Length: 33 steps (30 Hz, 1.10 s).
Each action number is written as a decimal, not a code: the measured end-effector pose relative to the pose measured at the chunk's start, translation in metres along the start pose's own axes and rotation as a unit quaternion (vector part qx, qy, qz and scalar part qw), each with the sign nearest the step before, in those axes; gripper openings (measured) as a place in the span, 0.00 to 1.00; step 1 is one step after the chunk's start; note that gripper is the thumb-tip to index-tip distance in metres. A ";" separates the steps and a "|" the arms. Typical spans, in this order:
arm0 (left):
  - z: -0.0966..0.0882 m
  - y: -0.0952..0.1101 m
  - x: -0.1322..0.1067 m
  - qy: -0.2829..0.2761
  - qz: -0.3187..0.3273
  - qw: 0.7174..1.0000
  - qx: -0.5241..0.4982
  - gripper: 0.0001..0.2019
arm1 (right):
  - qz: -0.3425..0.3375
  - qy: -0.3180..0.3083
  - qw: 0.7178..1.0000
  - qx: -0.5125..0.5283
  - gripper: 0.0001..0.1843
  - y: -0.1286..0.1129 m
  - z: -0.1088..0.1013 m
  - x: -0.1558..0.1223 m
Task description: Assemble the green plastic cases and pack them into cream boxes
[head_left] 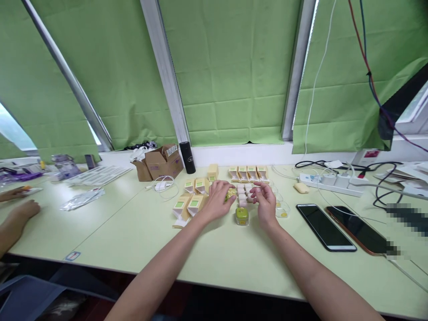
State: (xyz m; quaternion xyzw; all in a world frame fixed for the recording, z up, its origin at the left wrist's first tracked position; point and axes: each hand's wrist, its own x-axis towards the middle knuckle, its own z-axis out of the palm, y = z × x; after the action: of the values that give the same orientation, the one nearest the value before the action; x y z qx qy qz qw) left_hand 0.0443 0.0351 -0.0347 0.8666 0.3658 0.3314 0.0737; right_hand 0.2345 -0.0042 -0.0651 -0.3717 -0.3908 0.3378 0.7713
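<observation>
Both my arms reach over the pale green table (140, 232). My left hand (218, 199) is curled, its fingertips pinching a small yellow-green item (231, 193) among a cluster of small pink blocks (241, 192). My right hand (265, 201) hovers just right of them, fingers bent and pinched on something small I cannot make out. A clear little case with a green insert (241, 216) stands between my hands. Small yellow boxes with green labels lie left (187, 203) and in a row behind (248, 173).
A brown cardboard box (160, 162) and a black cylinder (187, 157) stand at the back. Two phones (325, 227) lie to the right, with a power strip (329, 183) and cables behind. Another person's hands (20, 209) rest at the far left.
</observation>
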 end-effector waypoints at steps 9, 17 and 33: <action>0.012 -0.047 0.068 -0.142 -0.047 0.979 0.137 0.15 | -0.007 0.000 1.000 -0.011 0.19 0.004 0.000 -0.001; 0.045 -0.061 0.112 -0.215 -0.052 0.963 0.156 0.08 | -0.015 -0.007 1.000 -0.021 0.19 0.004 0.000 -0.001; 0.046 -0.070 0.123 -0.191 -0.069 0.964 0.174 0.16 | -0.041 -0.020 0.998 -0.049 0.19 0.006 -0.001 0.000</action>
State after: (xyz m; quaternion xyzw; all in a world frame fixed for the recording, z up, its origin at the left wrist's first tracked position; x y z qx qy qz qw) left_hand 0.0957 0.1751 -0.0322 0.8858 0.4561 0.0850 0.0128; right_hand 0.2342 -0.0014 -0.0709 -0.3860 -0.4370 0.2937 0.7574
